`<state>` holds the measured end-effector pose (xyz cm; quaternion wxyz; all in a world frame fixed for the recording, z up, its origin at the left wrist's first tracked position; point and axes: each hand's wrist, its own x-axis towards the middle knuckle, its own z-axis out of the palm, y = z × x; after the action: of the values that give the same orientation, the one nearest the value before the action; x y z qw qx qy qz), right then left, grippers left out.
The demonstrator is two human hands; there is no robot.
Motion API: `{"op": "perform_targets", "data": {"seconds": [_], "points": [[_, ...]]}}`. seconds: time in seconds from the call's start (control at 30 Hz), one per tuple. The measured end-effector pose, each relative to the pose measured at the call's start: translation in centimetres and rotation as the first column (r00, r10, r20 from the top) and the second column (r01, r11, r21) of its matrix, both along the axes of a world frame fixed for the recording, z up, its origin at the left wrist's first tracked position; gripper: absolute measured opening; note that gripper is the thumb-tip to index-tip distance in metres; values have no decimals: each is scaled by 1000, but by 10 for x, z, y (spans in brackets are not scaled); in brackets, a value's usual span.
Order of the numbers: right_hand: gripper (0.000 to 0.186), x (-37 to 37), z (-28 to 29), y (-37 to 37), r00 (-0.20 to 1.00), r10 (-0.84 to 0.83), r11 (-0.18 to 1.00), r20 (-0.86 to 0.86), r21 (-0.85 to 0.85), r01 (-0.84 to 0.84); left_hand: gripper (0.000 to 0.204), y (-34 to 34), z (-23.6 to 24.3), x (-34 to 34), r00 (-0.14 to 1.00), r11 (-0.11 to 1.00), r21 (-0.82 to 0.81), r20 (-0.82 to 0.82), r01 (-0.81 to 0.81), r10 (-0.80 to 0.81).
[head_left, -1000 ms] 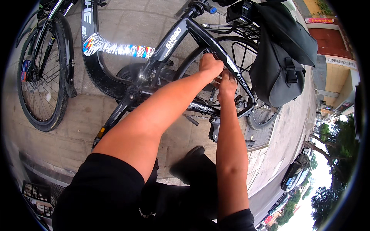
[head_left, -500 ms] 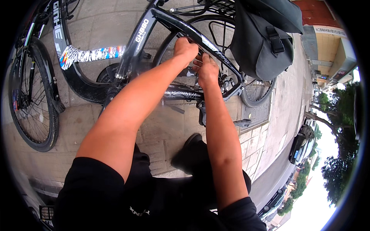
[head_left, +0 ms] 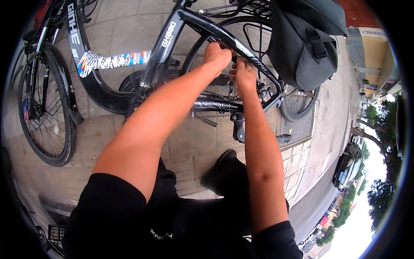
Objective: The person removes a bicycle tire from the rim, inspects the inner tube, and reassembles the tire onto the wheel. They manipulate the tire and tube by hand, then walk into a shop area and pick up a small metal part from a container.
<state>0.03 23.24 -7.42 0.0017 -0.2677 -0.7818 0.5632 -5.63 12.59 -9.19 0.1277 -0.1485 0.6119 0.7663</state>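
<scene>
A black bicycle [head_left: 171, 39] with white markings stands across the upper view. Both my hands are at its rear, in the gap between the sloping upper tube [head_left: 245, 51] and the lower tube [head_left: 213, 105] with a white spiky pattern. My left hand [head_left: 218, 57] is closed in a fist just under the upper tube, knuckles up; whatever is inside it is hidden. Close beside it on the right, my right hand [head_left: 245, 77] has its fingers bent together and raised against the underside of the same tube. What they grip cannot be made out. The rear wheel [head_left: 297, 115] shows beyond my right hand.
A black pannier bag [head_left: 297, 56] hangs over the rear wheel. Patterned wrap [head_left: 116, 61] covers a bar farther left, near the front wheel [head_left: 69, 149]. My black shoe [head_left: 222, 166] rests on the paving below. Parked cars [head_left: 348, 162] line the road at right.
The whole scene has shifted slightly right in the view. My hands keep their places at the upper tube, with little visible change in the fingers.
</scene>
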Motion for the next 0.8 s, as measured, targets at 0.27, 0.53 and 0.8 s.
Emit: {"op": "perform_targets", "data": {"seconds": [0.27,0.53,0.8], "points": [[36,-15,6,5,952,-143,808,270,-524,270,18,7,0,4,1000,999,-35,19,-10,11],[39,2,-4,-5,998,42,990,-50,-133,-48,24,-4,2,-4,998,982,-187,67,19,-6],[44,-23,1,-1,984,-36,732,173,-666,144,18,-8,14,3,975,979,144,149,143,-164]]}}
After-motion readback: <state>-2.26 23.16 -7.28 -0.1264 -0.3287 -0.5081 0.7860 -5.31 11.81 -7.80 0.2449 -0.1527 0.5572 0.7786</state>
